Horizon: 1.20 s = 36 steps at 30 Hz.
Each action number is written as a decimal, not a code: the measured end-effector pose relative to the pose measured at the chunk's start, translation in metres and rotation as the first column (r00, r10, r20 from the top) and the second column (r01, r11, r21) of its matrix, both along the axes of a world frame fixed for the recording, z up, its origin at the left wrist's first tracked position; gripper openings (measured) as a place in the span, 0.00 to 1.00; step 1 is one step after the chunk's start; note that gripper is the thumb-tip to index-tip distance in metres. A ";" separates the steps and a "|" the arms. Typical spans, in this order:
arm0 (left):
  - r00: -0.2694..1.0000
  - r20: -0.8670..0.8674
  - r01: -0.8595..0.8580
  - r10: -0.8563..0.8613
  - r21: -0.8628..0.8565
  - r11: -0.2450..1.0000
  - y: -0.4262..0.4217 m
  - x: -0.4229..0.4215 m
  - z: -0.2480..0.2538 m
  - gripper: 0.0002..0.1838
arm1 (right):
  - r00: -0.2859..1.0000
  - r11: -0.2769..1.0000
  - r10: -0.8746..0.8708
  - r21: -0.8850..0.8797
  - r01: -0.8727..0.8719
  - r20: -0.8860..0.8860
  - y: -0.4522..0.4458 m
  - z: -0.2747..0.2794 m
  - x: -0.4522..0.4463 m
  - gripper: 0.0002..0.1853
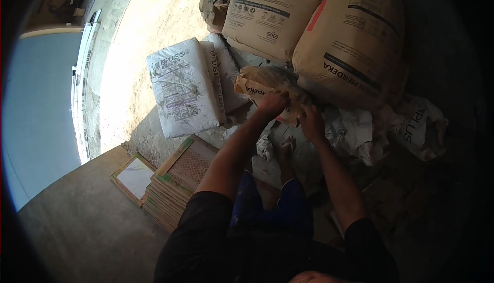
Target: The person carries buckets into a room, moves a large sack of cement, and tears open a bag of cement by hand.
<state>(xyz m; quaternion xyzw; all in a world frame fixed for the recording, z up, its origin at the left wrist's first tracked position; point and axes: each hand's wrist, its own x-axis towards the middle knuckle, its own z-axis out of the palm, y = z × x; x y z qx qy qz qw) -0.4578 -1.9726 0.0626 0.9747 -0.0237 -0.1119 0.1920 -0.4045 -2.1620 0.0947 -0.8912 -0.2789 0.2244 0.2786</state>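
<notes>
A partly crumpled brown paper sack (262,79) with dark print lies in front of me, at the foot of the large full sacks. My left hand (275,104) is closed on its near side. A short way to the right, my right hand (311,122) has its fingers curled around the same sack's edge. What the sack holds inside is hidden. Just behind it rises a full brown sack (350,41) with printed lettering. Torn white sack paper (355,133) lies beside my right hand.
Another full brown sack (275,12) stands at the back. White printed bags (182,90) lean together on the left. Near my legs are stacked tiles (175,185) and a framed white panel (135,177). A crumpled white sack (419,126) lies to the right.
</notes>
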 end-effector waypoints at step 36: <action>0.958 0.140 -0.183 0.249 -0.368 0.912 0.020 -0.062 0.036 0.11 | 0.947 0.915 -0.319 -0.268 0.303 -0.020 0.022 0.016 -0.031 0.12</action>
